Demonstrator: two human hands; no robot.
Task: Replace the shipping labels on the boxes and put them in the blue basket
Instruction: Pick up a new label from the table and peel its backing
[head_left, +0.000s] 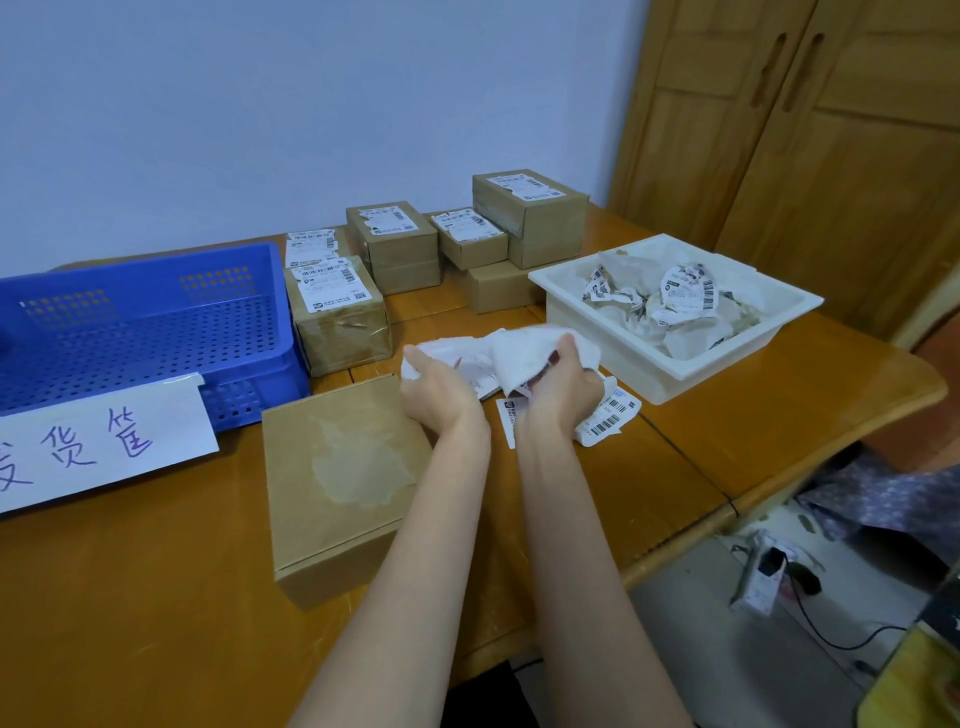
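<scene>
A brown cardboard box (332, 483) lies in front of me with a pale patch where a label was peeled off. Just beyond it, my left hand (439, 395) and my right hand (563, 389) both grip a crumpled white sheet of label paper (511, 348) held above the table. Fresh shipping labels (610, 418) with barcodes lie flat under my right hand. The blue basket (140, 332) stands at the left with nothing in it, a handwritten paper sign (98, 447) taped to its front.
Several labelled brown boxes (395, 244) are stacked at the back of the wooden table (156, 582). A white tray (680, 358) at the right holds crumpled old labels. A wooden wardrobe (810, 130) stands behind; cables lie on the floor at right.
</scene>
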